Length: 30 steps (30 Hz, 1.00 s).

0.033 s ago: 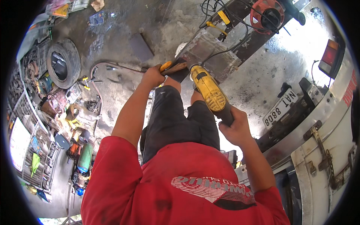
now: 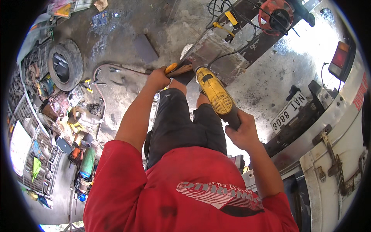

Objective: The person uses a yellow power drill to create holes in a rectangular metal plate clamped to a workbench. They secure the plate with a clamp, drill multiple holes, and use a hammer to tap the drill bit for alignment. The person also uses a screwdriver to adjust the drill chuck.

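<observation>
My right hand is wrapped round the black rear handle of a yellow power tool. The tool slants up and left, its front end over a rusty metal plate or box; its working tip is hidden. My left hand is closed beside that front end. Out of the left fist come an orange curved piece and a brown, wood-like strip; I cannot tell which of them it grips. A dark flat piece lies just below the strip.
A dark beam carries a red cable reel and loose black cable. At right stands a vehicle bumper with a number plate. Left are a tyre, a hose, a green cylinder and clutter. A dark plate lies on the floor.
</observation>
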Tool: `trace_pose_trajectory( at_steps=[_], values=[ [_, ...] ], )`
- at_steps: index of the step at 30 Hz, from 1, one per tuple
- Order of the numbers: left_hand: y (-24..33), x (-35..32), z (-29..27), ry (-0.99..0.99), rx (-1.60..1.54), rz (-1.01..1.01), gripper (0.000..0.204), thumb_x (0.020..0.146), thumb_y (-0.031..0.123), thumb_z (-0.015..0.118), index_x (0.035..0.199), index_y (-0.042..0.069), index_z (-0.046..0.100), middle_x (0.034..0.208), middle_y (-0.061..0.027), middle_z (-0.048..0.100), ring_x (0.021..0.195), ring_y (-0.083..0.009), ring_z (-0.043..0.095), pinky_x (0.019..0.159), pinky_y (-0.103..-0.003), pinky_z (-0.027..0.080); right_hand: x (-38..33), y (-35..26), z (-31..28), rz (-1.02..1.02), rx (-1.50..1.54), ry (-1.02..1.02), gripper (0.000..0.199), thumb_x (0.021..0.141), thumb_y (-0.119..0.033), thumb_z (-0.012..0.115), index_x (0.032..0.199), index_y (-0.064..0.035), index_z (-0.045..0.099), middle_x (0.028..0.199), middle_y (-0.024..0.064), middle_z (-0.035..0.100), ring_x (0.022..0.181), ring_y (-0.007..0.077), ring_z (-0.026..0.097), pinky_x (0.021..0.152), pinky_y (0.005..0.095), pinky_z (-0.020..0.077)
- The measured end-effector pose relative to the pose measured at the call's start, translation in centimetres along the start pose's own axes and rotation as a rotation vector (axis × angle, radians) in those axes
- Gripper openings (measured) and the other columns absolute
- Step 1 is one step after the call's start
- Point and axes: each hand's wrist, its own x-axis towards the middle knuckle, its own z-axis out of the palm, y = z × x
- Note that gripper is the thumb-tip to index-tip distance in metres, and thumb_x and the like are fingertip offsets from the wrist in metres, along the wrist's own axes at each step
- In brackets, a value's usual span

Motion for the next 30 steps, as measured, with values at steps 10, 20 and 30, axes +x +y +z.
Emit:
trace_pose_trajectory(
  at_steps=[10,20,30],
  values=[
    [0.0,-0.6,0.0,0.032,-0.009,-0.022,0.052,0.081,0.017,0.067,0.133,0.013,0.067,0.122,-0.0222,0.074,0.118,-0.0433,0.069,0.100,-0.052,0.055,0.7,-0.3,0.4,-0.002,-0.121,-0.011,0.054,0.074,-0.011,0.073,0.126,0.0032,0.066,0.097,0.0238,0.073,0.093,0.0425,0.074,0.084,0.0428,0.0584],
    [1.2,-1.3,-1.1,0.005,0.000,-0.079,0.067,0.079,0.017,0.069,0.145,0.012,0.061,0.126,-0.0242,0.073,0.121,-0.0423,0.068,0.102,-0.050,0.055,1.1,-1.9,0.4,-0.132,-0.362,0.026,0.047,0.075,-0.013,0.076,0.118,0.0015,0.066,0.087,0.0229,0.070,0.082,0.0437,0.071,0.077,0.0459,0.0571],
    [1.0,-1.3,-1.1,0.003,0.001,-0.086,0.056,0.079,0.018,0.067,0.135,0.017,0.066,0.126,-0.0202,0.074,0.120,-0.0410,0.069,0.101,-0.050,0.056,2.7,-6.4,-1.8,0.140,-0.245,-0.064,0.038,0.077,-0.008,0.074,0.113,0.0028,0.069,0.086,0.0246,0.072,0.081,0.0415,0.073,0.077,0.0426,0.0576]
  ],
)
